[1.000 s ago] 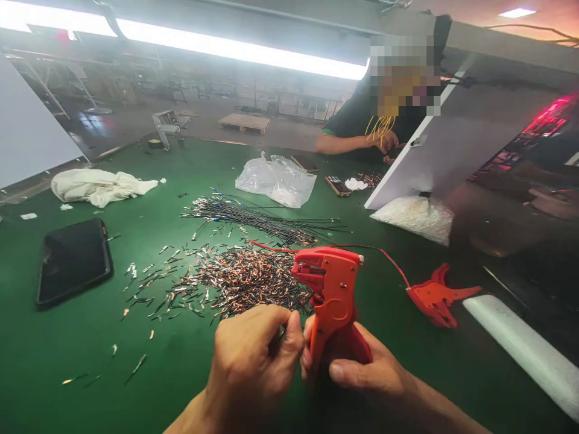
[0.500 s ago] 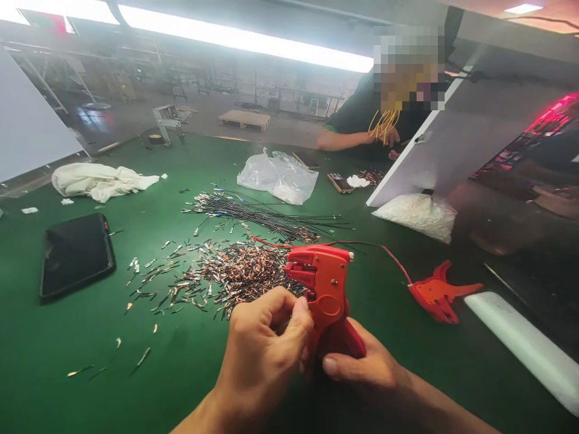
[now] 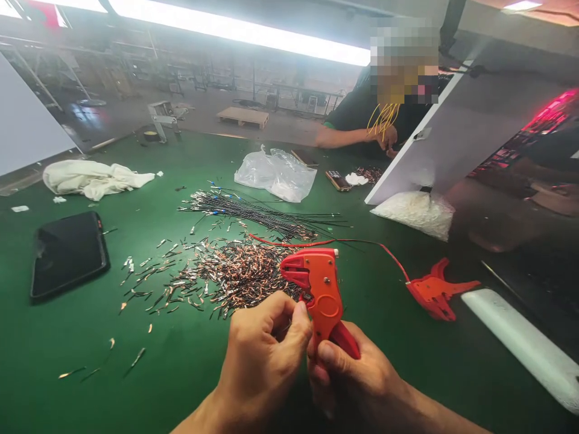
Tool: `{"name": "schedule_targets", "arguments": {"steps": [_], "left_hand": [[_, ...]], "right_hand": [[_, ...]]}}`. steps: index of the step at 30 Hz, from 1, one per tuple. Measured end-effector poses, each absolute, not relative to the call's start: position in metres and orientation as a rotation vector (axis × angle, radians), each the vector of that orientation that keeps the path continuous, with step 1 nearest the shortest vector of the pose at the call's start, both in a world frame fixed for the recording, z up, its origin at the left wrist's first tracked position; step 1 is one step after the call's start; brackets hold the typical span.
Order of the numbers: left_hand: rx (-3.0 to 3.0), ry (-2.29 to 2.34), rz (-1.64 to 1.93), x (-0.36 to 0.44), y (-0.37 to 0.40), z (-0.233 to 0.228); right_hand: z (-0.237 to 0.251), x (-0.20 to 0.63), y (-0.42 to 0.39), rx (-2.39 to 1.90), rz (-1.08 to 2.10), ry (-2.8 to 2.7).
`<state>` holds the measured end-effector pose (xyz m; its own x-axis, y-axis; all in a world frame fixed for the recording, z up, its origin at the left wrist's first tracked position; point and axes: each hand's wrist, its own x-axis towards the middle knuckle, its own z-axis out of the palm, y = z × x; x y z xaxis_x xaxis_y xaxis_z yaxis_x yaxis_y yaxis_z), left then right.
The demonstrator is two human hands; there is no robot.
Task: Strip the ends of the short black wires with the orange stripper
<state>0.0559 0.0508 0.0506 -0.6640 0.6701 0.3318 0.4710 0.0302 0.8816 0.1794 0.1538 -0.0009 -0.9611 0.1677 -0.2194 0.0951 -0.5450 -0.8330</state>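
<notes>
My right hand (image 3: 357,364) is wrapped round the handles of a red and orange wire stripper (image 3: 326,290), which stands upright with its jaws to the left. Just left of the tool, my left hand (image 3: 266,343) is closed in a pinch, thumb against forefinger, close to the stripper's jaw side. What those fingers hold is hidden. Behind both hands lies a heap of short black wire offcuts (image 3: 244,271) with bare copper and metal ends. Beyond it is a bundle of long black wires (image 3: 253,211), some with blue ends.
A second red wire stripper (image 3: 432,292) lies right, near a long white bar (image 3: 520,343). A black phone (image 3: 70,256) and white cloth (image 3: 97,178) are left. A clear plastic bag (image 3: 275,175) lies behind the wires. Across the table, a person (image 3: 350,123) handles yellow wires beside a white panel (image 3: 423,132).
The wire stripper has shifted slightly left relative to my left hand, and my right thumb sits a little higher on its handle. My left hand keeps its pinch. The surroundings have slid slightly left in view.
</notes>
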Motion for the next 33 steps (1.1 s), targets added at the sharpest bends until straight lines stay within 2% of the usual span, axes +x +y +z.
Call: {"name": "schedule_targets", "arguments": {"steps": [9,14,22,29,33], "left_hand": [[1.247,2.115,1.629,0.054,0.051,0.042],[1.397,2.239,1.572,0.048,0.048,0.037],[1.879,2.15,1.391,0.056,0.046,0.02],[1.965,2.177,1.278,0.061,0.048,0.013],[2.078,2.168,1.262,0.063,0.049,0.013]], "right_hand": [[0.009,0.183,0.151,-0.678,2.811,-1.248],[0.017,0.18,0.166,-0.457,2.651,-1.172],[0.027,0.181,0.176,-0.615,2.496,-1.26],[0.027,0.184,0.176,-0.554,2.308,-1.543],[0.026,0.184,0.179,-0.566,2.309,-1.597]]}}
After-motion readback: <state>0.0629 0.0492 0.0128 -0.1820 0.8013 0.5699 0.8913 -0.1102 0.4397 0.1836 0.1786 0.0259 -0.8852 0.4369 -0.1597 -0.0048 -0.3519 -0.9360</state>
